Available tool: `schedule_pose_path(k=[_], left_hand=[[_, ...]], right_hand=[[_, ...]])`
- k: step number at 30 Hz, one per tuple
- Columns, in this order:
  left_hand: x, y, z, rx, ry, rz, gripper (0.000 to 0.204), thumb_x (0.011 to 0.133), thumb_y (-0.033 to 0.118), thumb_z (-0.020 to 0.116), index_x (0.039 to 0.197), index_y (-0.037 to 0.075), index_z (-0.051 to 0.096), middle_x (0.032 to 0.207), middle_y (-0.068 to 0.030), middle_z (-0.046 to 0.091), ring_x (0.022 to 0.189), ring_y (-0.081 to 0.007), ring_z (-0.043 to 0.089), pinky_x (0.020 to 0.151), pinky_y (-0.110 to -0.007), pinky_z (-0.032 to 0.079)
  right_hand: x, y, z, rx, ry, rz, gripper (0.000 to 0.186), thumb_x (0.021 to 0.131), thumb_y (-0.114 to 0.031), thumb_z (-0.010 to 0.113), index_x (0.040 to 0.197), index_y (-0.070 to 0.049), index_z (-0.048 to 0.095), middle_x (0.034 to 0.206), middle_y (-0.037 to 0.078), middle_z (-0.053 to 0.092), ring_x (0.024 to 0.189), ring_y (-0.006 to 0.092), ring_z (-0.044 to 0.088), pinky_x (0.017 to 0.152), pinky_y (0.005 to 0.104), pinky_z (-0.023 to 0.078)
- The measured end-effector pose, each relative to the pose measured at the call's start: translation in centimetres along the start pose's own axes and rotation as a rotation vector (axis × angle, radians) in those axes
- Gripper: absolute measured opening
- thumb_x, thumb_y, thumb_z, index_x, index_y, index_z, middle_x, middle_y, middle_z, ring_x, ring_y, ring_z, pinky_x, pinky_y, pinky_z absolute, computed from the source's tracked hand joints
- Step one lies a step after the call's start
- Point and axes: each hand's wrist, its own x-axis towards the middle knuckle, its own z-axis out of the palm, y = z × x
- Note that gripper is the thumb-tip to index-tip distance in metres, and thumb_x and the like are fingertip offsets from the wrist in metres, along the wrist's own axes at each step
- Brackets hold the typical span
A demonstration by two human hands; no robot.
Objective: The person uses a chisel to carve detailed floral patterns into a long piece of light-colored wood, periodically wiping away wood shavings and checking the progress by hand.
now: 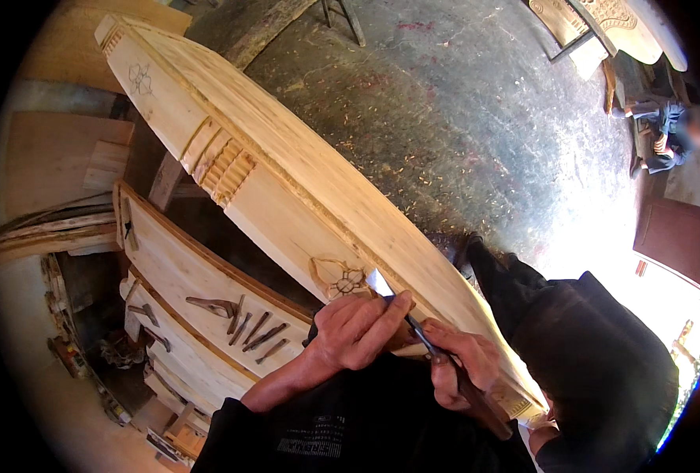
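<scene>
A chisel [419, 331] with a flat, bright blade and a brown wooden handle slants across the front of my body. My right hand [464, 359] is closed round its lower shank and the top of the handle. Nearer the blade, my left hand [356, 329] has curled fingers, with thumb and index finger against the metal shank. Just past the blade tip, a carved flower-like motif [342, 277] with dark outlines shows on the side face of a long pale wooden piece [302, 189]. My left hand partly covers the wood below the motif.
Several carving tools [255, 331] lie on a curved board to the left, beside a plane-like wooden tool [212, 305]. A person in black [602, 363] is close on my right. Wood chips litter the concrete floor [444, 118]. Another person [673, 142] sits far right.
</scene>
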Motion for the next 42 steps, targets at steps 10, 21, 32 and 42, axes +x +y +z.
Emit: schedule_pose_path(k=[10,21,32,42], left_hand=[[0.2,0.0,-0.5,-0.017,-0.052,0.04,0.046,0.082,0.022,0.086,0.121,-0.002,0.078,0.08,-0.0018,0.063,0.062,-0.0124,0.061,0.054,-0.027,0.047],[0.6,0.1,-0.3,-0.027,-0.012,0.011,0.046,0.078,0.019,0.09,0.117,-0.002,0.079,0.082,-0.0045,0.064,0.064,-0.0162,0.065,0.056,-0.03,0.053],[1.2,0.5,-0.3,-0.076,0.0,-0.034,0.039,0.076,-0.007,0.08,0.114,-0.003,0.077,0.076,-0.0067,0.063,0.058,-0.0188,0.062,0.05,-0.032,0.05],[0.6,0.2,-0.4,0.002,-0.029,-0.028,0.048,0.077,0.014,0.088,0.12,-0.003,0.078,0.086,-0.0059,0.068,0.066,-0.0167,0.068,0.057,-0.03,0.054]], right_hand=[[0.0,-0.1,0.1,0.06,0.027,-0.017,0.023,0.088,0.001,0.059,0.107,0.005,0.071,0.1,0.025,0.08,0.069,0.0277,0.078,0.065,0.0347,0.063],[0.0,0.6,1.0,0.078,0.066,-0.104,0.025,0.089,-0.001,0.058,0.109,0.008,0.07,0.095,0.026,0.079,0.058,0.0217,0.071,0.055,0.0312,0.057],[-0.2,1.7,1.6,0.086,0.109,-0.169,0.025,0.09,-0.003,0.059,0.109,0.008,0.069,0.099,0.028,0.079,0.057,0.0201,0.069,0.054,0.0305,0.055],[0.3,1.9,1.2,0.081,0.035,-0.17,0.029,0.088,0.0,0.059,0.114,0.007,0.068,0.103,0.029,0.078,0.057,0.0216,0.069,0.055,0.0324,0.056]])
